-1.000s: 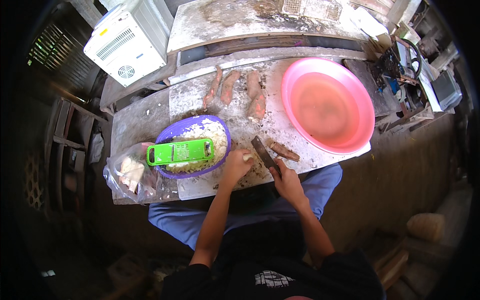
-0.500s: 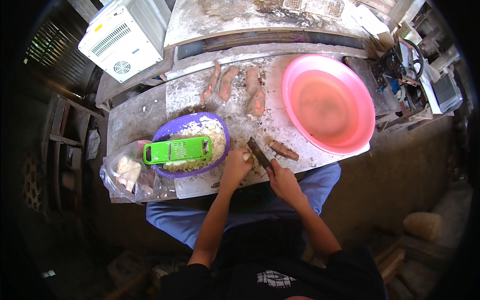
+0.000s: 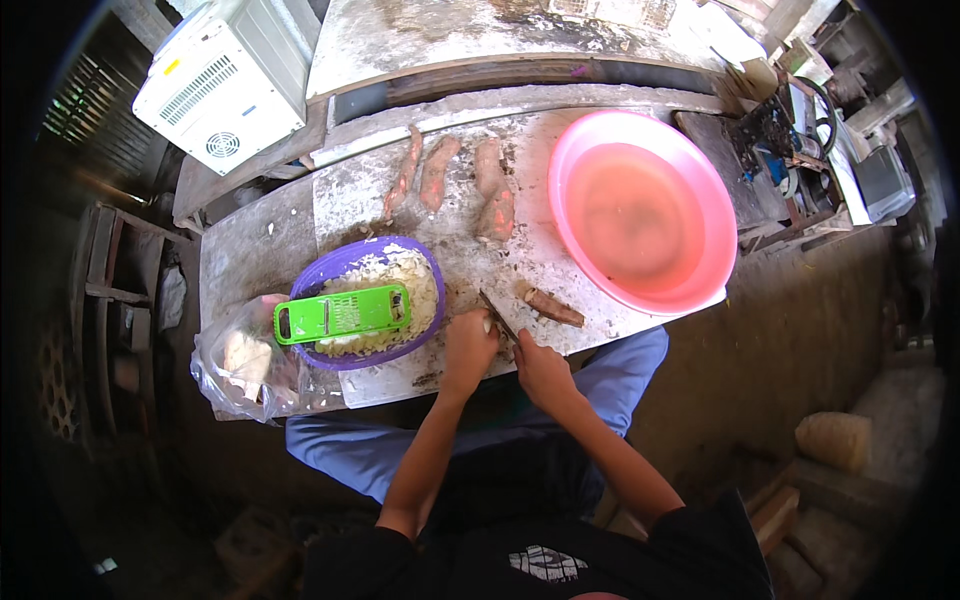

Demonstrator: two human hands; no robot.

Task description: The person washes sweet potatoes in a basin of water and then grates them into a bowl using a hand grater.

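Note:
My left hand (image 3: 468, 345) grips a small pale piece of root at the table's near edge. My right hand (image 3: 537, 366) holds a knife (image 3: 497, 314) whose dark blade points up and left, touching that piece. A brown unpeeled root (image 3: 551, 306) lies just right of the blade. To the left stands a purple bowl (image 3: 425, 337) full of pale shredded root, with a green slicer (image 3: 342, 313) laid across it. Several reddish roots (image 3: 438, 173) lie at the far side of the stone table (image 3: 260, 250).
A large pink basin (image 3: 643, 210) holding water sits at the table's right. A clear plastic bag (image 3: 243, 362) with pale chunks lies at the left corner. A white boxy appliance (image 3: 223, 85) stands at the far left; tools and clutter at the far right.
The knife blade has swung more upright and closer to the piece in my left hand. Both hands stay at the table's near edge.

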